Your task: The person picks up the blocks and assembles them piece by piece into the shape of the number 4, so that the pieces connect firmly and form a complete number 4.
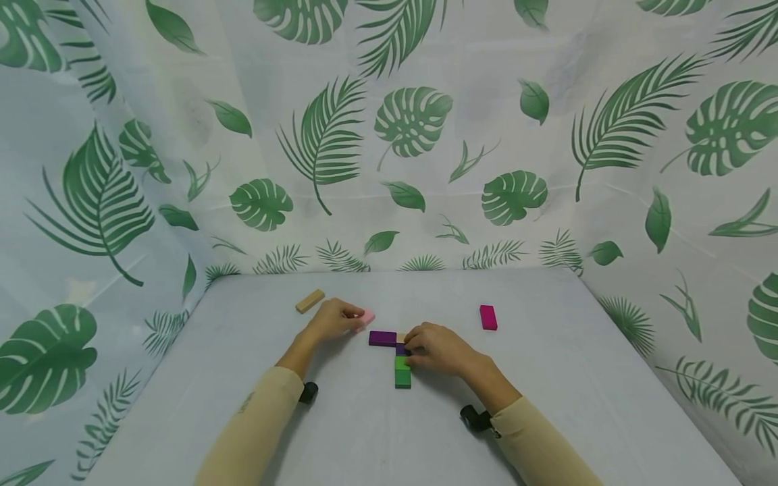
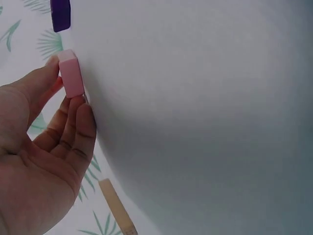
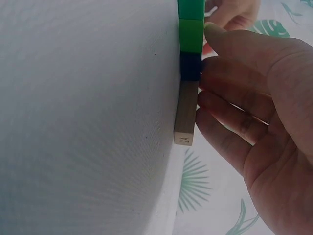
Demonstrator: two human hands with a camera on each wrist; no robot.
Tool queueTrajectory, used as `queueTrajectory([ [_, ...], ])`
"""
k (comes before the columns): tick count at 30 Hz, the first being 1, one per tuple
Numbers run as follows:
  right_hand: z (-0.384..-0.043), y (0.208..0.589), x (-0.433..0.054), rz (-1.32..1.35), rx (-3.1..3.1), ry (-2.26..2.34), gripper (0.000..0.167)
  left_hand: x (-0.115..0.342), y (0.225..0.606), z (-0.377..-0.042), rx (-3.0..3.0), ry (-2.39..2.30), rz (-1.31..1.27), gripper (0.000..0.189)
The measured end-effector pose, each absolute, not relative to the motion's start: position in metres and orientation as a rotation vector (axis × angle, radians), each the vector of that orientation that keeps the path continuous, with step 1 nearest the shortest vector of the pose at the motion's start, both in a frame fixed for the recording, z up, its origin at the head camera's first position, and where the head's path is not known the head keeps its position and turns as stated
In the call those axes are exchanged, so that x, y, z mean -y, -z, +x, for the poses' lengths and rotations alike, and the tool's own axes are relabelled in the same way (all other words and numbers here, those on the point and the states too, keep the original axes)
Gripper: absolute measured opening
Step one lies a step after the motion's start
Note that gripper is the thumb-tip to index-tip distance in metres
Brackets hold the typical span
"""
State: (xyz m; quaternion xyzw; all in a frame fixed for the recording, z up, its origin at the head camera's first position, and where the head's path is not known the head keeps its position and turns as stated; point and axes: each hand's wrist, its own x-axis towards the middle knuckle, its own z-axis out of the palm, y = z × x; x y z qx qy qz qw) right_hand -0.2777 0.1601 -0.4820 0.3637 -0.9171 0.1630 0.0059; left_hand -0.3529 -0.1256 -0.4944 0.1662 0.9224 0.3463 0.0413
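My left hand (image 1: 331, 320) pinches a pink block (image 2: 72, 76) between thumb and fingers, just above or on the table, left of a purple block (image 1: 382, 339). My right hand (image 1: 442, 349) rests its fingertips on a line of blocks. In the right wrist view, this line runs from a darker green block (image 3: 190, 9) through a bright green block (image 3: 190, 35) and a navy block (image 3: 190, 66) to a plain wooden block (image 3: 186, 110) with a number on its end. The thumb is by the bright green block. The purple block lies crosswise at the line's far end.
Behind the left hand lies another wooden block (image 1: 310, 301). A magenta block (image 1: 488, 317) lies apart on the right. The table (image 1: 547, 378) has a white cover, and a leaf-patterned curtain (image 1: 425, 223) hangs along its back and sides.
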Motion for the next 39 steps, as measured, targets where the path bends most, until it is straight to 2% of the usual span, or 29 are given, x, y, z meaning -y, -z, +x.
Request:
queueTrajectory([
  [39, -0.277, 0.481, -0.16, 1.134, 2.887, -0.539, 0.029, 0.115, 0.493, -0.342, -2.773, -1.056, 0.528, 0.026],
])
